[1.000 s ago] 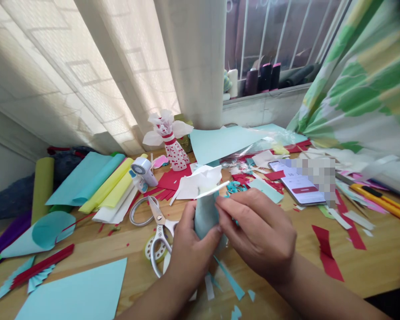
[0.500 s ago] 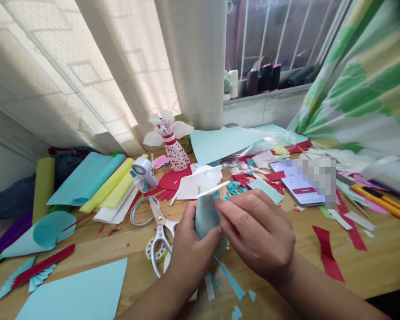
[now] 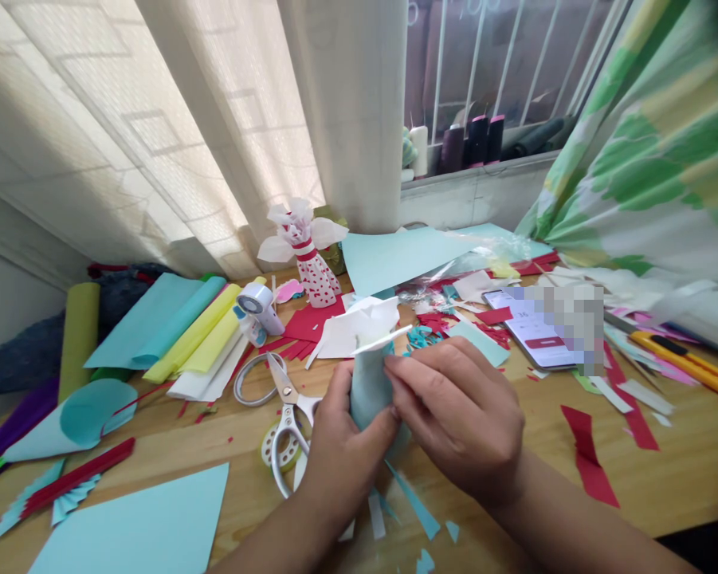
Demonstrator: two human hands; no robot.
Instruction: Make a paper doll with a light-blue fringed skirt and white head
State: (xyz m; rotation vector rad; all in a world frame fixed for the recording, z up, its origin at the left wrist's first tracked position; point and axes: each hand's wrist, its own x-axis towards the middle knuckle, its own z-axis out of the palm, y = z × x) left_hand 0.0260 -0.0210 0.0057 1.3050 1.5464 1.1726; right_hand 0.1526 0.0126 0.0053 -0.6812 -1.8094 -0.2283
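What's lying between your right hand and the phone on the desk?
In the head view, a light-blue paper piece and red paper scraps lie between the right hand and the phone.

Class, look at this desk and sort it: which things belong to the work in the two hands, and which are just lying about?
In use: left hand, right hand, blue paper tube, white paper strip.

Lying about: scissors, tape roll, phone, craft knife, red paper scraps.
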